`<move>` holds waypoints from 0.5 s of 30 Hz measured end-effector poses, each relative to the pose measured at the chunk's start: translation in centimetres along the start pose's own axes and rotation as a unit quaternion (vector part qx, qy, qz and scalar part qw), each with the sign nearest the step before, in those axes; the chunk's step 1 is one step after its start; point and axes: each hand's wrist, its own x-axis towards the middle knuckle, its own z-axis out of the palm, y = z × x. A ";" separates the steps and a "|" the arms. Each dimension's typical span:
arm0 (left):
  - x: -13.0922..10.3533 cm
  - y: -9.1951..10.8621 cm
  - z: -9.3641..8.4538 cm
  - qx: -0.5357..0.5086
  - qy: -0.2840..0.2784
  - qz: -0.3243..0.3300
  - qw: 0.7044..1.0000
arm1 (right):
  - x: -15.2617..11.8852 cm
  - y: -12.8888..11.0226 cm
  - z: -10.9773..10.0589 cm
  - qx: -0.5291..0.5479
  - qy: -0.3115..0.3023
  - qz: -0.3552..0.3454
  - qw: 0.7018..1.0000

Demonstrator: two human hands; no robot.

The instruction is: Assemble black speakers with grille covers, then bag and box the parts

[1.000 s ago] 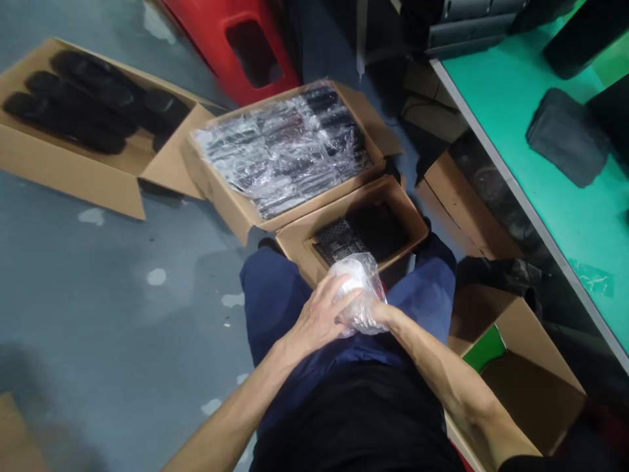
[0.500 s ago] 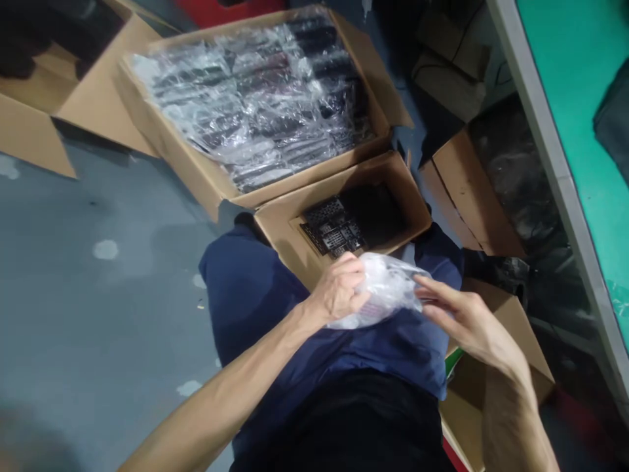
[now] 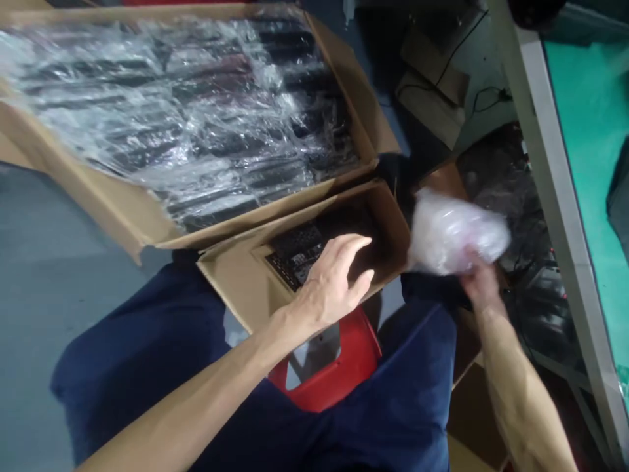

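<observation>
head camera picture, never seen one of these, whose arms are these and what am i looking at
The camera sits on a person's head and looks down, so both bare arms are that person's own. The left hand hovers open over a small cardboard box with dark parts inside. The right hand grips a crumpled clear plastic bag, off to the right. Behind lies a big carton of dark items under plastic wrap. The person sits on a red stool; a green-topped table runs along the right.
</observation>
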 end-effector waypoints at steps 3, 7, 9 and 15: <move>1.4 -2.6 -0.1 -0.010 -0.039 -0.026 0.999 | 6.8 -5.8 0.4 0.040 0.023 0.001 0.999; 2.5 -6.0 -0.5 0.027 -0.167 -0.066 0.983 | 9.3 -5.2 4.7 0.024 0.033 0.037 0.998; 2.8 -7.5 -1.1 0.053 -0.199 -0.101 0.973 | 7.7 -2.1 8.5 0.032 -0.024 0.011 0.999; 3.5 -10.2 -4.8 0.059 -0.206 -0.154 0.964 | 2.4 3.6 26.9 -0.088 -0.275 -0.022 0.957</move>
